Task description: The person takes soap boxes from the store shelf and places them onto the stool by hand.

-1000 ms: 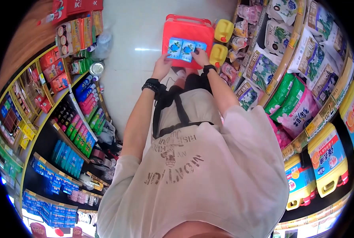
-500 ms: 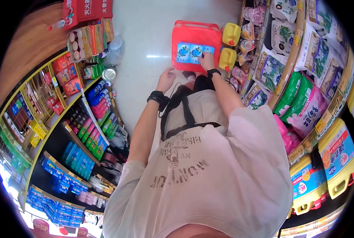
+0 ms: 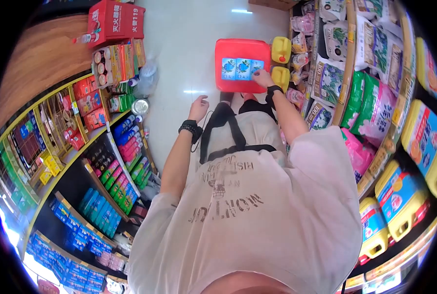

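Note:
A red plastic basket or tub (image 3: 243, 45) is on the floor before me. Inside it, three blue-and-white packs (image 3: 243, 68) lie side by side in a row. My right hand (image 3: 263, 79) is at the lower right corner of the rightmost pack, fingers curled with their tips on its edge; the grip is partly hidden. My left hand (image 3: 199, 108) hangs over the floor left of the tub, holding nothing, its fingers loosely bent and apart. Two yellow jugs (image 3: 281, 49) stand against the tub's right side.
On the right, shelves carry white bags (image 3: 333, 81), green and pink bags (image 3: 372, 105) and large yellow jugs (image 3: 402, 198). Shelves at left hold blue boxes (image 3: 76, 274) and colourful bottles (image 3: 115, 183). A red fire-equipment box (image 3: 115, 22) and a plastic bag (image 3: 146, 78) border the pale floor (image 3: 184, 44).
My right hand has shifted right over the rightmost pack, uncovering more of it. My left hand has moved slightly down and left. The whole view has tilted, with the tub lower in it.

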`<state>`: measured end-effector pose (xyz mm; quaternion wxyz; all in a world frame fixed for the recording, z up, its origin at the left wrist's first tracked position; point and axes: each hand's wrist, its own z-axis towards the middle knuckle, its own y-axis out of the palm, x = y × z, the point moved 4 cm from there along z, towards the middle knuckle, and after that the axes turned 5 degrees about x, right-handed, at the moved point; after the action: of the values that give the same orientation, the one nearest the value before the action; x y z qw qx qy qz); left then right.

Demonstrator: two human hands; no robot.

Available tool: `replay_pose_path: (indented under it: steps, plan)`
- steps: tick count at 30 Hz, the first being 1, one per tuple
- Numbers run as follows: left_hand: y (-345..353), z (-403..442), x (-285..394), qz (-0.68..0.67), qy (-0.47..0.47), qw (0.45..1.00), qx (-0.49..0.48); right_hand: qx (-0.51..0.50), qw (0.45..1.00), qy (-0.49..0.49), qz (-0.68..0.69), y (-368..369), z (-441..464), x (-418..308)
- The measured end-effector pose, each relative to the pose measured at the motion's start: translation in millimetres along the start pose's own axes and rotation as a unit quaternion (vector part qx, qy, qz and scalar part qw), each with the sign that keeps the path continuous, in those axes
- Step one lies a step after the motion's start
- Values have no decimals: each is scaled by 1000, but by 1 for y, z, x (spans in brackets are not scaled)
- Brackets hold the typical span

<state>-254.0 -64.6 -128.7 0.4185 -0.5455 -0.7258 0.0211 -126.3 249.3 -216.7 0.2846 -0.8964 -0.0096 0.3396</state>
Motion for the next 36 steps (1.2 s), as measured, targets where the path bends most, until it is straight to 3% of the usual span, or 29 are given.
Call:
replay_pose_path:
  steps: [2, 6, 9, 11, 12, 14, 15, 16, 17, 19, 21, 22, 23, 24, 27, 31, 33, 36]
  plan:
    - [3, -1, -20, 26, 13, 999, -19, 18, 999, -30, 16, 0, -9, 20]
    - [-3, -10, -28, 32, 44, 998, -30, 44, 991, 12, 122, -2, -55, 45]
    - [-12, -13, -40, 42, 63, 997, -28, 33, 990, 75, 117, 17, -92, 77]
    - [-18, -19, -49, 38, 73, 996, -31, 50, 995, 54, 69, 28, -118, 91]
    - [-20, -19, -58, 38, 91, 995, -24, 59, 996, 45, 44, 33, -132, 98]
    - [-15, -15, -95, 40, 138, 990, -8, 3, 985, 123, 125, 44, -166, 100]
    - [-11, -10, -112, 41, 170, 985, -2, 26, 990, 106, 85, 51, -177, 108]
    - [-13, -13, -117, 54, 166, 984, -23, 17, 985, 107, 131, 55, -193, 108]
    - [-15, -19, -117, 47, 138, 988, -51, 67, 991, 100, 63, 75, -192, 138]
    - [0, 3, -170, 55, 69, 991, -101, 37, 981, 131, 136, 67, -230, 114]
    - [1, 5, -191, 72, 124, 984, -107, 68, 972, 167, 152, 54, -267, 86]
    - [-4, -3, -184, 74, 83, 985, -130, 78, 968, 159, 177, 64, -271, 99]
    - [-3, 1, -190, 105, 111, 981, -121, 100, 964, 181, 168, 61, -285, 93]
    - [-2, 4, -194, 83, 61, 985, -140, 106, 962, 188, 167, 52, -303, 77]
    - [-8, 0, -165, 87, 58, 978, -181, 137, 942, 234, 197, 62, -323, 82]
    - [-6, -17, -83, 67, 211, 952, -214, 179, 922, 221, 264, 81, -334, 106]
    - [-3, -43, -45, 11, 257, 919, -299, 190, 917, 219, 274, 91, -337, 113]
    - [-5, -83, -16, 106, 313, 866, -376, 235, 927, 178, 233, 90, -345, 108]
